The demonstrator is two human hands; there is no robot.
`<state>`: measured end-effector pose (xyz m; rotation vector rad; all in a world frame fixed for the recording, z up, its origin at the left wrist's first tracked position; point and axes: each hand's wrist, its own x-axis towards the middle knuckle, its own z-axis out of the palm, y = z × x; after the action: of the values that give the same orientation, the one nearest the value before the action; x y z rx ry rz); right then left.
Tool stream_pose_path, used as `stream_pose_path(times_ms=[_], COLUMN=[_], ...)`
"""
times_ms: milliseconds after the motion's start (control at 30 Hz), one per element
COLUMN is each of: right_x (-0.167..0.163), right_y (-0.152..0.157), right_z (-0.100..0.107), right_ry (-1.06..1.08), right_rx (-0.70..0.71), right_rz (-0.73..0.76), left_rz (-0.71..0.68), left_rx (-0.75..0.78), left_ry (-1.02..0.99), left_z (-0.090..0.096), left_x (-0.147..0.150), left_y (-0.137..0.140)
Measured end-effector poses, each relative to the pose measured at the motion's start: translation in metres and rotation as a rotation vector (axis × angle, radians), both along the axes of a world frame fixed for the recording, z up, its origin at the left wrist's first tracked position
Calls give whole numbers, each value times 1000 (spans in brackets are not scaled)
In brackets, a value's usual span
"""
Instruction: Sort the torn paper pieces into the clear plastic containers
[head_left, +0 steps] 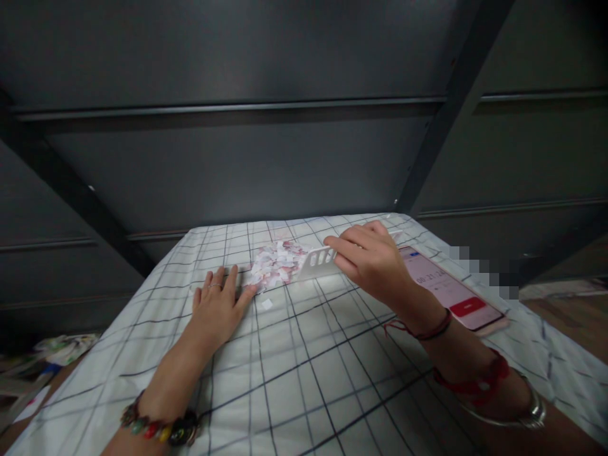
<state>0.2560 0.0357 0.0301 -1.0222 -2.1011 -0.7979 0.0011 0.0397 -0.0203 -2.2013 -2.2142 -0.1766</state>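
A heap of small white and pinkish paper scraps [277,263] lies on the checked tablecloth [304,354]. My left hand [216,310] rests palm down left of the heap, fingers spread, the thumb at its edge. My right hand [373,261] grips a flat white strip with oval holes [316,268] along its top edge. The strip stands on edge on the cloth, its left end against the right side of the heap. Part of it is hidden behind my right fingers. One loose scrap [266,304] lies in front of the heap.
A phone [444,291] showing a running time and a red button lies beside my right forearm. Behind the table stands a dark panelled wall [247,164]. Some blurred items [66,348] sit low at the left, beyond the table's edge.
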Motion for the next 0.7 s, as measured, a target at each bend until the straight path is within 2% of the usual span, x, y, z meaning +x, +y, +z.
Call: stream_pose_path(times_ms=[200, 533, 700], right_x=[-2, -6, -6], right_y=[0, -3, -4], right_z=[-3, 1, 1], right_ry=[-29, -34, -26], right_rx=[18, -36, 11], right_rz=[31, 36, 26], left_rz=[-8, -13, -21], left_rx=[-12, 0, 27], left_ry=[2, 18, 13], left_z=[-1, -1, -3], left_x=[-2, -2, -3], left_y=[1, 1, 1])
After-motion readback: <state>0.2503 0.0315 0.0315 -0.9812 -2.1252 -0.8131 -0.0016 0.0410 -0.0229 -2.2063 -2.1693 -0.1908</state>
